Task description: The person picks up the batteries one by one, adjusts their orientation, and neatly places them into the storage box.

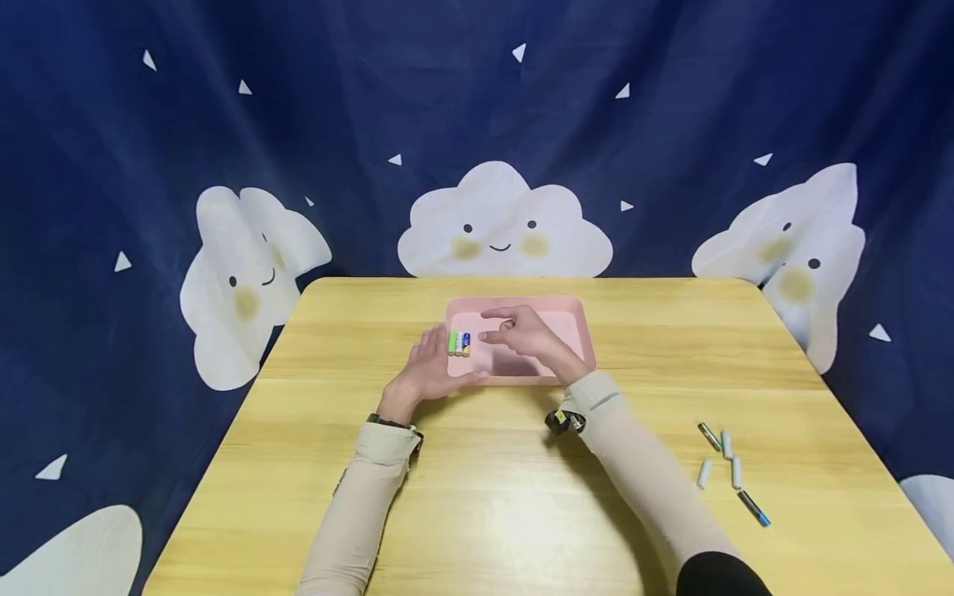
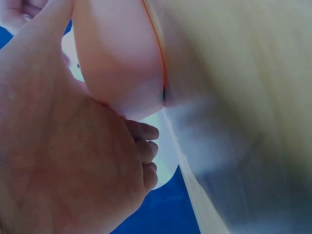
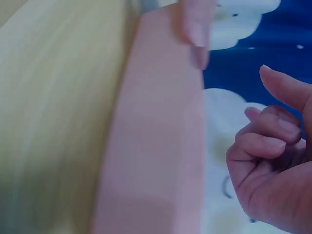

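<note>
A pink tray (image 1: 516, 381) lies at the far middle of the table. Inside its left end, a few batteries (image 1: 459, 343) stand side by side in a row, with green, white and blue casings. My left hand (image 1: 428, 368) rests against the tray's near left corner, fingers extended along the left side and thumb along the front rim. Over the tray hovers my right hand (image 1: 524, 333), just right of the batteries; its thumb and forefinger are stretched out apart and the other fingers curl in, with nothing between them. The right wrist view shows those curled fingers (image 3: 261, 146) beside the tray wall.
Several loose battery-like cylinders (image 1: 736, 472), white and dark, lie scattered on the right of the wooden table (image 1: 492, 513). A dark blue curtain (image 1: 477, 99) with smiling clouds hangs behind the table's far edge.
</note>
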`<state>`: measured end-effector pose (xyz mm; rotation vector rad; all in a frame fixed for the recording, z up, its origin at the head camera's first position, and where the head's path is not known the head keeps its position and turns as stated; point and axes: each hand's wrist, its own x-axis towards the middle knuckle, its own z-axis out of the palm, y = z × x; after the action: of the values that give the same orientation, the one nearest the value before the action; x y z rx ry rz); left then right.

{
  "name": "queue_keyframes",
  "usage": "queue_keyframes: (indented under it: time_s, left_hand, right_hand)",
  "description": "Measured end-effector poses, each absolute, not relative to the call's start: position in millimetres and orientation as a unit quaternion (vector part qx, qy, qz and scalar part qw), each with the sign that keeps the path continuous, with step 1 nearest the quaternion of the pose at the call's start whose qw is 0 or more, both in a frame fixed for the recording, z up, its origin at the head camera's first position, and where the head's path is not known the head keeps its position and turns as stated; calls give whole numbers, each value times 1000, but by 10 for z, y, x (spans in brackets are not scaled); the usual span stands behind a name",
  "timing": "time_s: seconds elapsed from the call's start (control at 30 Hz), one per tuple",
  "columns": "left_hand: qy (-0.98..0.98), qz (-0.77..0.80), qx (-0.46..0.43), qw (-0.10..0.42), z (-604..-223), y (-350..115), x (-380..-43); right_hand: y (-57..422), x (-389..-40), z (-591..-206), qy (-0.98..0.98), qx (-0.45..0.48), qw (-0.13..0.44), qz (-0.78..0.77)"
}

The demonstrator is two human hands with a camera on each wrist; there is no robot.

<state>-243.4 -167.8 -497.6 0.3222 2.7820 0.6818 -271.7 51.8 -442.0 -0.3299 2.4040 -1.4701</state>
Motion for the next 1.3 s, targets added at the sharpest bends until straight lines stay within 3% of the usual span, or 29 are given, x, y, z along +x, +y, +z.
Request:
queue_keyframes:
  time_s: [0.23,0.53,0.73,1.3]
  left_hand:
    - [957,234,108,134,-4935,-1682,-2382]
    - [957,230,106,141,-4914,-1683,-2382]
    - [956,232,108,144,-4921,-1690,-2389]
    - [955,233,108,146,-4878,-1677,-2370]
  right_hand:
    - [823,-2508,-4073,846,-194,97,-486]
    - [1463,-2256,-3837,841,-216,30,-495]
    - [1894,-2042,-3823,856,-222,-12,-466]
    - [2827,-1527,-4012,901,-159,-31,-401]
